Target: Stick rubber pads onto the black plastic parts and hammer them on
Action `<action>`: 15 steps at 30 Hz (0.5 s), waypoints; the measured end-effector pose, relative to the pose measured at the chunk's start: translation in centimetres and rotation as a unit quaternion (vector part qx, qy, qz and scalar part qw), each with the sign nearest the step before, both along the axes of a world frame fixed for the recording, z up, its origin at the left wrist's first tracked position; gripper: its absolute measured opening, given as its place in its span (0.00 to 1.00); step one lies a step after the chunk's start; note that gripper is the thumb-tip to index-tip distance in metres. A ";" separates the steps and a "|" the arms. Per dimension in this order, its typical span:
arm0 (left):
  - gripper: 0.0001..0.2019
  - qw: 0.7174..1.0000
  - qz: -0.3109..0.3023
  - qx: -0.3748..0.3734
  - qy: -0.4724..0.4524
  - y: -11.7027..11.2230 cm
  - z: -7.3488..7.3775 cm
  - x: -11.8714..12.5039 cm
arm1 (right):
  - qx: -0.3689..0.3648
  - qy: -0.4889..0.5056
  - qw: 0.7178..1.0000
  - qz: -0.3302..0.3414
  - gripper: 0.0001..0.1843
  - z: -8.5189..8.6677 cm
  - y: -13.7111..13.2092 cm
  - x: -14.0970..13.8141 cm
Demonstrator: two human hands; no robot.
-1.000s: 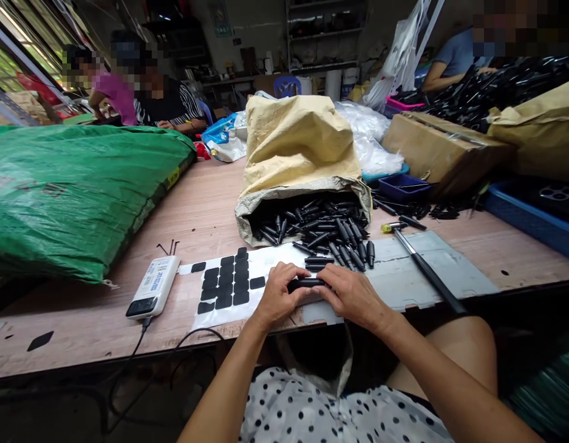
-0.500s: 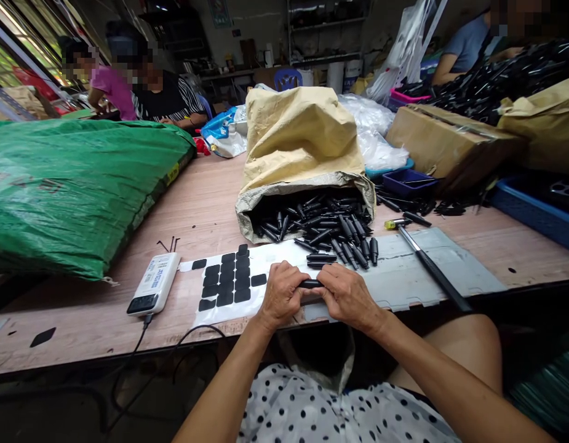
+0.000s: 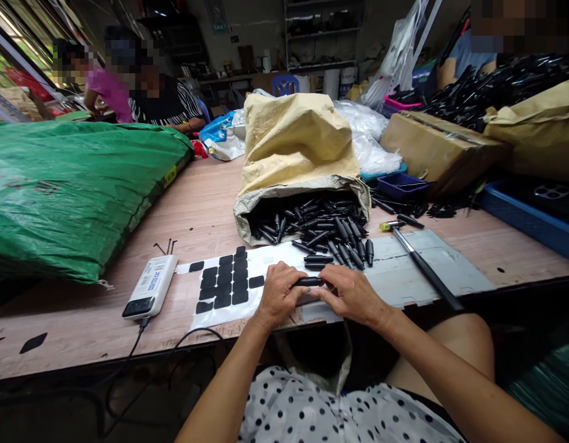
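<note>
Both my hands meet at the table's near edge around one short black plastic handle [image 3: 309, 281]. My left hand [image 3: 278, 293] is closed on its left end and my right hand [image 3: 351, 294] pinches its right end. Just left of my hands lies a white backing sheet [image 3: 271, 257] with several black stickers [image 3: 226, 282] on it. Behind my hands a tan paper sack [image 3: 297, 144] lies open, and several more black handles [image 3: 331, 234] spill out of it toward me.
A hammer [image 3: 421, 264] lies on a grey metal plate [image 3: 422, 271] to the right. A white power bank [image 3: 151, 286] with a cable sits left, beside a big green sack [image 3: 72, 184]. Cardboard box [image 3: 438, 147], blue trays [image 3: 528, 212] and other people stand at the far side.
My hands stay together on the handle at the same spot, with the fingers shifting slightly on it. The view has wobbled a little.
</note>
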State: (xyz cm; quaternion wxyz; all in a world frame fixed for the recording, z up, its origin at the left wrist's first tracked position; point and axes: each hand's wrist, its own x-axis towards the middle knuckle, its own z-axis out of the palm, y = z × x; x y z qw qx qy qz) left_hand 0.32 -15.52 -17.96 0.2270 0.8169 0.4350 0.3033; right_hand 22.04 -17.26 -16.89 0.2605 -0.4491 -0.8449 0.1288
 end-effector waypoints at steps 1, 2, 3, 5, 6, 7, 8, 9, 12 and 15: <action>0.07 1.000 -0.002 0.001 0.003 0.0 0.0 0.0 | 0.000 0.000 1.000 0.001 0.13 0.0 0.0 -0.1; 0.07 1.000 -0.003 0.000 0.007 0.0 -0.1 0.0 | 0.003 0.001 1.000 0.004 0.12 -0.1 0.1 -0.1; 0.07 1.000 -0.004 -0.001 0.009 0.0 -0.1 0.0 | 0.007 0.002 1.000 0.008 0.12 -0.1 0.2 -0.2; 0.07 1.000 -0.004 -0.005 0.012 0.0 -0.2 0.1 | 0.021 0.004 1.000 0.019 0.11 -0.3 0.5 -0.5; 0.07 1.000 -0.004 -0.006 0.012 0.0 -0.2 0.0 | 0.028 0.007 0.999 0.022 0.11 -0.4 0.6 -0.7; 0.07 1.000 -0.003 -0.007 0.011 0.0 -0.3 0.0 | 0.036 0.011 0.999 0.022 0.12 -0.5 0.7 -0.8; 0.07 1.000 -0.001 -0.008 0.010 0.0 -0.3 0.0 | 0.043 0.016 0.999 0.020 0.13 -0.6 0.8 -1.0; 0.07 1.000 0.001 -0.009 0.009 0.0 -0.3 0.0 | 0.048 0.022 0.998 0.018 0.14 -0.8 0.8 -1.1; 0.06 1.000 0.009 -0.017 0.011 0.0 -0.1 0.0 | 0.047 0.039 0.998 0.013 0.14 -1.1 0.8 -1.3; 0.06 1.000 0.010 -0.018 0.008 0.0 0.0 0.2 | 0.018 0.060 0.998 0.008 0.10 -1.1 0.5 -1.0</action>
